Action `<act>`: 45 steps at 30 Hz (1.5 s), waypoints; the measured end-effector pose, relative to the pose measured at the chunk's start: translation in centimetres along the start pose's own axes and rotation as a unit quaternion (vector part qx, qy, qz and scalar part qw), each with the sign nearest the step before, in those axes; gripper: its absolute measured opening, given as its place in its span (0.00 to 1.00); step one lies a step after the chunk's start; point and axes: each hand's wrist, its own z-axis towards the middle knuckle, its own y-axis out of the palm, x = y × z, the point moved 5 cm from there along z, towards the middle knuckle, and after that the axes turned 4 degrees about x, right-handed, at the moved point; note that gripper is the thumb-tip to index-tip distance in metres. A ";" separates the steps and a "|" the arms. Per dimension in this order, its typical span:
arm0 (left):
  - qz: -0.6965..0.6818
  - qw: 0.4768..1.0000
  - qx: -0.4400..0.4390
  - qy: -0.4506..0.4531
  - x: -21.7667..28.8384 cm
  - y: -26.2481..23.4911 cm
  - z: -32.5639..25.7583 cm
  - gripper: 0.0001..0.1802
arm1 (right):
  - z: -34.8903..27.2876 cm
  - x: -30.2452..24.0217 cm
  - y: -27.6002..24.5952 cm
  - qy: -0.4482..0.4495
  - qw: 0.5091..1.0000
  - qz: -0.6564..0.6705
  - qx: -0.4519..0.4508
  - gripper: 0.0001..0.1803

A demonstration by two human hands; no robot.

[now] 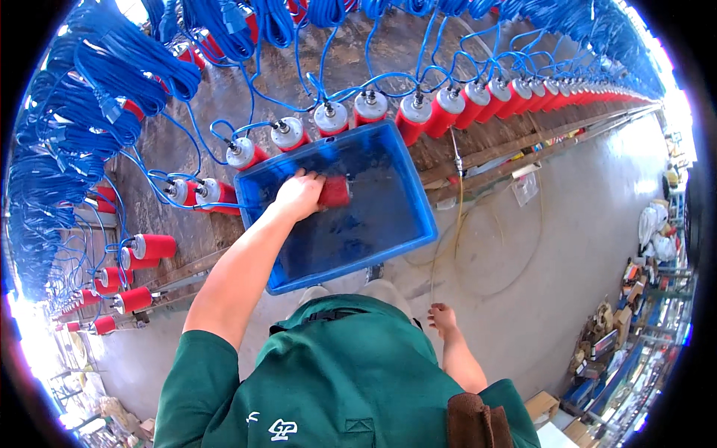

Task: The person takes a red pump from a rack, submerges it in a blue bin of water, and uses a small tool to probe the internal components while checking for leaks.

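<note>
A shallow blue plastic tub [428, 228] sits in front of me, its inside dark and wet-looking. My left hand [300, 196] reaches into it and grips the end of a red cylinder [334, 192] lying on its side. The fingers cover the cylinder's left end. My right hand [443, 319] hangs low beside my body, fingers curled inward; whether anything is in them is hidden. A thin yellowish hose [461, 196] runs down from the table edge and loops on the floor near that hand.
Behind the tub, a long row of red cylinders [411, 119] with grey metal caps and blue cables lines the brown table [358, 60]. Bundles of coiled blue cable [97, 75] are heaped at the far left. Loaded shelves [635, 321] stand along the right side.
</note>
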 end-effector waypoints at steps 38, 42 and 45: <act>0.182 0.980 -0.005 0.077 3.5 -5.6 -4.5 0.50 | -3.0 -14.6 -3.0 -0.234 0.949 0.202 0.057 0.12; 0.268 0.956 0.013 0.119 4.5 -9.3 -6.5 0.50 | -8.3 -25.0 -3.8 -0.451 0.866 0.198 0.090 0.11; 0.283 0.952 -0.037 0.112 4.6 -10.9 -7.9 0.51 | -15.4 -31.6 -1.1 -0.531 0.830 0.165 0.028 0.08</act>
